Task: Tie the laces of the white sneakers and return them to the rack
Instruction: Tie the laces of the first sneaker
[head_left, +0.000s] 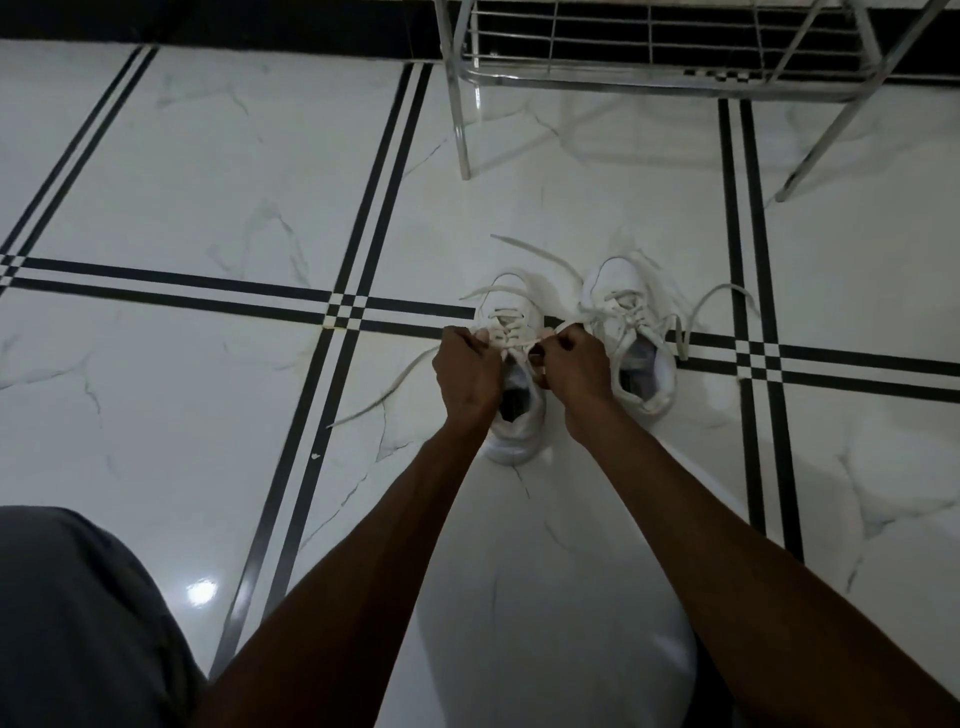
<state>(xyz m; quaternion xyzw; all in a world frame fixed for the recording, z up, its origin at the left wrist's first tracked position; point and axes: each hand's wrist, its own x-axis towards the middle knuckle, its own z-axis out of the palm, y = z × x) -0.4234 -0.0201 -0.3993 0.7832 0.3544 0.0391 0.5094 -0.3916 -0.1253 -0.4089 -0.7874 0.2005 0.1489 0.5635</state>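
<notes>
Two white sneakers are sitting side by side on the marble-patterned floor (208, 156) just right of the frame's centre, toes pointing toward the top. The left sneaker (511, 332) is lying directly under both hands; the right sneaker (631, 332) is standing just beside it, untouched, with its loose laces (722, 301) trailing out to the right.

The left hand (467, 371) is curling closed on the left side of the left sneaker's tongue area, pinching a lace strand between fingers and thumb. The right hand (571, 366) is closing in the same way on the right side of that shoe, gripping another strand. The laces of the left sneaker (511, 345) are crossing in the gap between the two fists, right above the shoe's opening, and free ends are spilling away toward the upper centre and lower left.

The metal rack (665, 57) is standing at the top of the frame, well apart from the shoes. A dark-clothed knee (78, 613) is filling the lower left corner.
</notes>
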